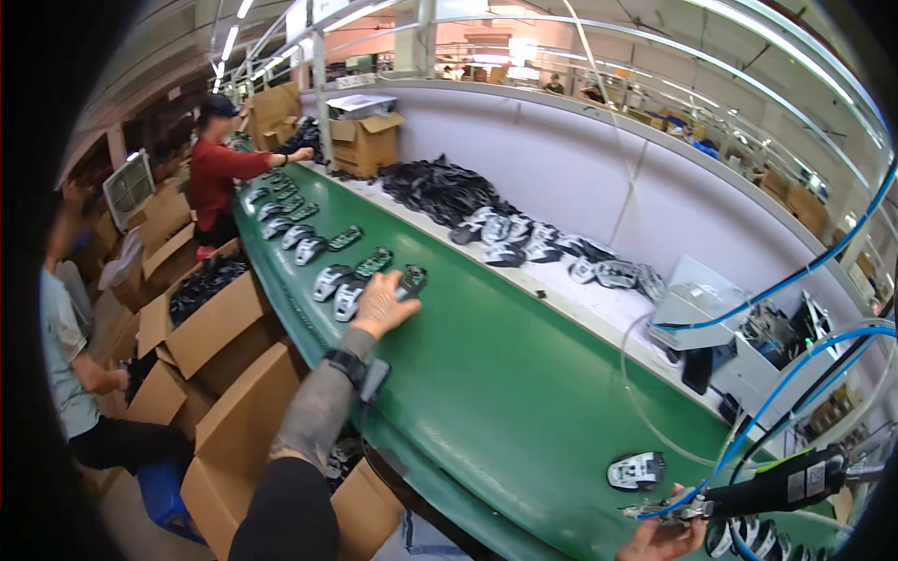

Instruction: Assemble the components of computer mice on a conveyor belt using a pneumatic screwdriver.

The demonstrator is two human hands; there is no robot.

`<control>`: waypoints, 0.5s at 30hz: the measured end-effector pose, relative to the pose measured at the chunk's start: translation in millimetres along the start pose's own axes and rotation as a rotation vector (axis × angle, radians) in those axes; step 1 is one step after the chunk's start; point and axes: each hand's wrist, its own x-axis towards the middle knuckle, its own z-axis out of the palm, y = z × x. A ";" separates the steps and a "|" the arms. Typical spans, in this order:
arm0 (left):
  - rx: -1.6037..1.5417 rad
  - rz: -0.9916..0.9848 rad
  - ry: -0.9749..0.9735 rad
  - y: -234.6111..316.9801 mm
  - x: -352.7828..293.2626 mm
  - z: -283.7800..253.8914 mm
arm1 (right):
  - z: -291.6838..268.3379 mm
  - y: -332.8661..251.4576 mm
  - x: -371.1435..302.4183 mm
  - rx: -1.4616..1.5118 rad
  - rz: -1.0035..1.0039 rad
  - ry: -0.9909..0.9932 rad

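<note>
My left hand [378,307] reaches out over the green conveyor belt [505,383], its thumb and fingers around a small black-and-green part [412,280]. Next to it lie another green part [375,262] and two silver-and-black curved shells [348,300]. At the lower right, my right hand [666,540] grips the front end of a black power screwdriver [778,486], which has a blue hose by it; the lower fingers are cut off by the frame. Just beyond its tip sits a single silver-and-black shell [637,471]. More shells [748,539] stand in a row below the tool.
Farther up the belt are several shells and green parts in rows. A ledge behind carries a black heap [444,187] and more shells [505,243]. Open cartons [220,323] crowd the left side. A person in red [217,168] works at the far end; another stands at left. Blue hoses [795,276] hang at right.
</note>
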 end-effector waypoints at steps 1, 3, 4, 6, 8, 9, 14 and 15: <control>0.086 -0.097 -0.078 0.3 17.1 0.7 | -2.5 5.5 -0.4 -0.019 -0.004 0.003; 0.178 -0.118 -0.108 -13.9 42.1 13.0 | -2.7 8.6 -3.6 -0.003 -0.037 -0.013; 0.190 -0.128 -0.141 -10.9 47.9 18.7 | -5.6 7.8 -6.4 0.012 0.001 -0.029; 0.202 -0.130 -0.172 -5.4 57.3 27.8 | -9.6 7.0 -6.7 -0.056 -0.017 -0.041; 0.243 -0.234 -0.317 2.4 59.9 38.3 | -13.7 5.9 -8.1 -0.122 -0.031 -0.057; 0.243 -0.228 -0.319 4.3 60.4 42.2 | -14.3 5.4 -9.3 -0.113 -0.027 -0.048; 0.197 -0.289 -0.395 -9.7 63.1 57.2 | -12.6 6.4 -11.1 0.025 -0.031 0.028; 0.136 -0.281 -0.410 -17.8 63.2 61.6 | -16.5 8.0 -13.9 0.027 -0.023 0.023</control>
